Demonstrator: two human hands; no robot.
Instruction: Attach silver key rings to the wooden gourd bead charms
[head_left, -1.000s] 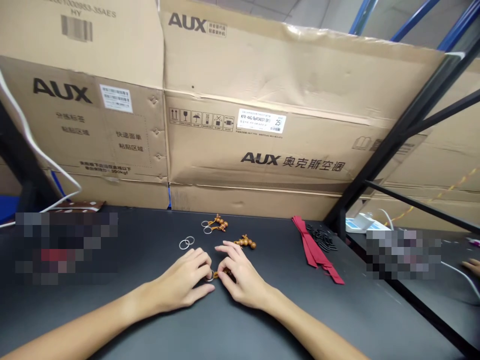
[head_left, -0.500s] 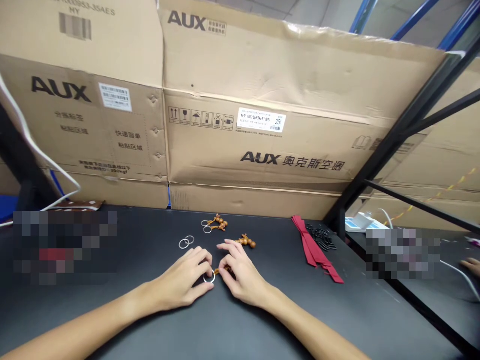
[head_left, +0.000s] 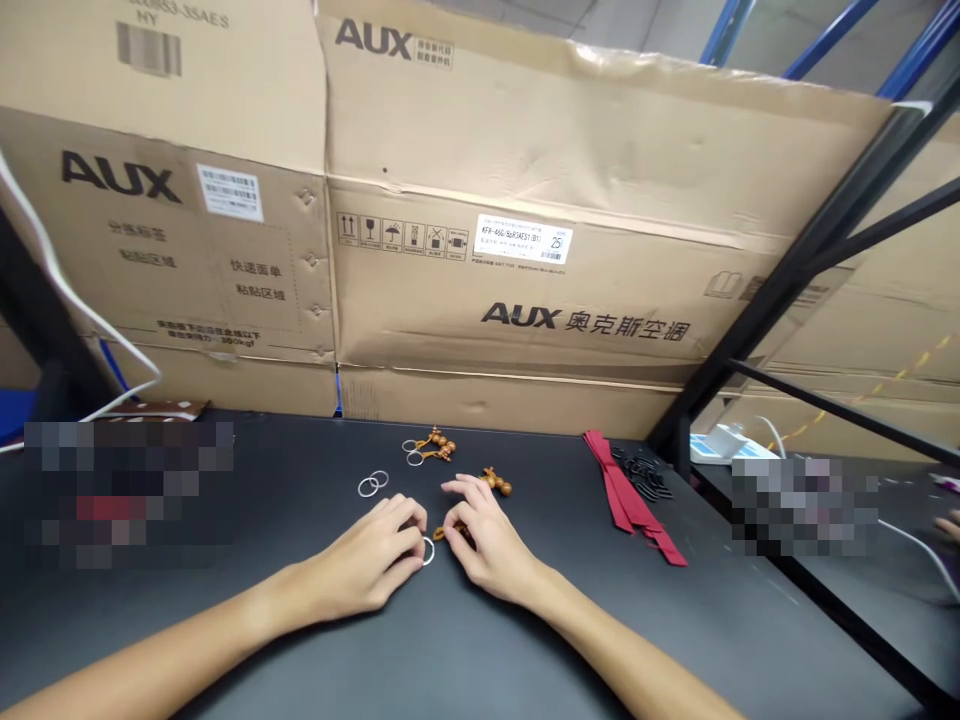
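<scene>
Black tabletop [head_left: 360, 670] sets off the held silvery ring [head_left: 432, 551] (partly hidden).

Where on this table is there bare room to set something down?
Bare tabletop lies between the forearms, and between the right hand and the red strips. Crowded: beyond the left hand, metal rings and beaded charms; beside the strips, black loops.

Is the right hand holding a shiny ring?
No, the silver ring is in the left hand, and the right hand holds an orange cord loop.
</scene>
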